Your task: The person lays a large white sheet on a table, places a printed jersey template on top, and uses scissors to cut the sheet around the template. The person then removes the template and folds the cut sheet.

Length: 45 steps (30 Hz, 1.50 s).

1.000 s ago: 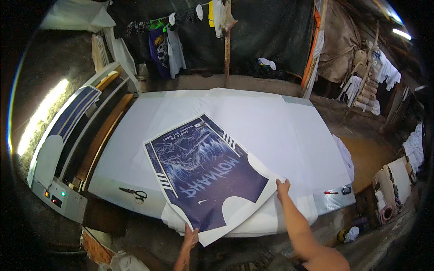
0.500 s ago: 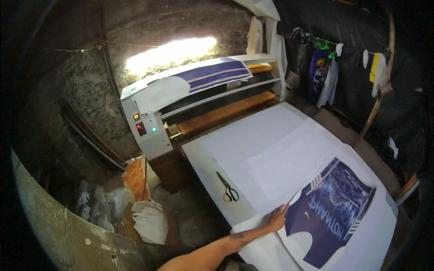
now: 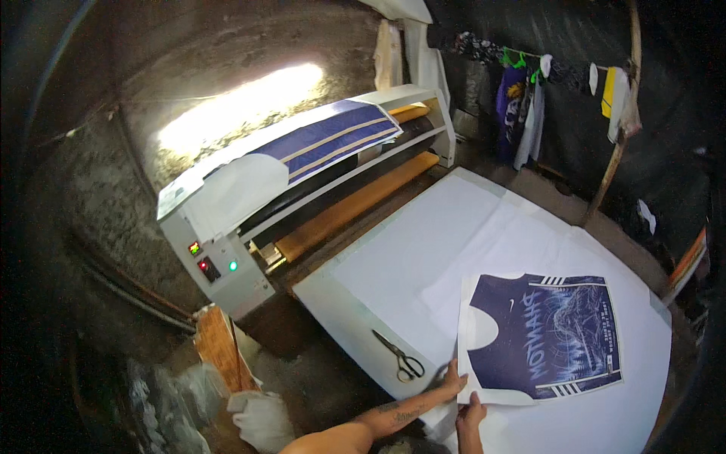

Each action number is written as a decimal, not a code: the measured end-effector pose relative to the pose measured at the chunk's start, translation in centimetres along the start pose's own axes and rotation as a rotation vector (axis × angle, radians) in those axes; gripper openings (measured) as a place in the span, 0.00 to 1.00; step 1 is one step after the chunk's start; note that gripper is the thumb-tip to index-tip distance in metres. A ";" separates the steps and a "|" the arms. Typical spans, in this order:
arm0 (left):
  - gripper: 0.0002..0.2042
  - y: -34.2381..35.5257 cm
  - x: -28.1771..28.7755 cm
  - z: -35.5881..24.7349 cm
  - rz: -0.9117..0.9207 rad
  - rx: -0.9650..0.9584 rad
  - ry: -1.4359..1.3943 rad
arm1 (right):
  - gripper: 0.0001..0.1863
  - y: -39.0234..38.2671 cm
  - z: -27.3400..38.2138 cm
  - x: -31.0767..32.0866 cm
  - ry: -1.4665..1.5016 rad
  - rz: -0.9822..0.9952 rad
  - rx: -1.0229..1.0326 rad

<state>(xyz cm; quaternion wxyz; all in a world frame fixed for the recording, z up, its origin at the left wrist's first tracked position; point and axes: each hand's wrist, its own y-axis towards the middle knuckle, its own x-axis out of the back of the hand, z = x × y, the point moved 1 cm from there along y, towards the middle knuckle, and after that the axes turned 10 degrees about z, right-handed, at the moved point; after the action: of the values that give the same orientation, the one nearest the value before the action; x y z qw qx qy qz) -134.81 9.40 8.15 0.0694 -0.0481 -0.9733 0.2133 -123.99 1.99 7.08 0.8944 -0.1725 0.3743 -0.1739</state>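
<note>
A navy printed sheet, with a jersey-shaped design and white paper borders, lies over the white table at the near right. My left hand pinches its near left edge, thumb on top. Close beside it, my right hand is closed on the sheet's near corner, its thumb up on the white border. Black-handled scissors rest on the table's left edge, just beyond my left hand and apart from it.
A white-covered table meets a grey roller heat press with lit lights. Across its top lies a navy striped sheet. Plastic bags and a white bundle sit at lower left. Garments hang at far right.
The printed sheet has turned, its curved neckline now facing left. My right hand has come into view and holds it beside my left hand. The view has shifted.
</note>
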 end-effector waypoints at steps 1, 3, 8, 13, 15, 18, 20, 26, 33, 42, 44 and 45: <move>0.38 0.7 1.7 -0.9 -0.039 -0.014 0.015 | 0.13 0.1 0.5 -0.7 0.012 -0.036 0.020; 0.40 1.5 6.4 -2.8 -0.014 -0.027 0.058 | 0.10 1.0 3.7 -1.1 -0.119 -0.173 0.216; 0.33 4.0 14.8 -6.6 0.120 -0.175 0.122 | 0.07 5.8 17.0 2.2 -0.059 -0.445 0.539; 0.29 6.6 15.8 -6.1 0.072 -0.207 0.323 | 0.12 7.9 21.0 4.7 -0.272 -0.711 0.287; 0.30 7.3 15.2 -5.6 0.118 -0.267 0.219 | 0.11 8.6 20.3 5.1 -0.472 -0.766 0.352; 0.32 7.7 14.7 -5.8 0.137 -0.300 0.130 | 0.08 9.3 19.1 5.4 -0.479 -0.777 0.447; 0.33 8.0 14.6 -6.3 0.140 -0.284 0.125 | 0.08 9.8 18.7 5.7 -0.406 -0.729 0.492; 0.35 9.9 14.0 -6.3 0.190 -0.273 0.041 | 0.09 10.3 18.1 6.5 -0.303 -0.658 0.431; 0.34 12.4 13.9 -3.8 0.139 -0.306 0.175 | 0.10 10.6 17.4 5.5 -0.188 -0.616 0.446; 0.35 11.7 14.7 -6.3 0.293 -0.173 -0.001 | 0.06 9.2 18.1 2.4 -0.293 -0.711 0.422; 0.35 12.4 14.9 -7.0 0.316 -0.167 -0.011 | 0.05 9.3 17.8 1.7 -0.275 -0.777 0.521; 0.34 13.3 15.1 -7.3 0.340 -0.152 -0.069 | 0.05 9.6 17.6 1.5 -0.271 -0.803 0.489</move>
<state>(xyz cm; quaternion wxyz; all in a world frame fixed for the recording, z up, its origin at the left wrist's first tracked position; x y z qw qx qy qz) -147.67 26.29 10.85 -0.0049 -0.2096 -0.9663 0.1495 -108.37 12.88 13.57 0.8117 -0.1093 0.1066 -0.5638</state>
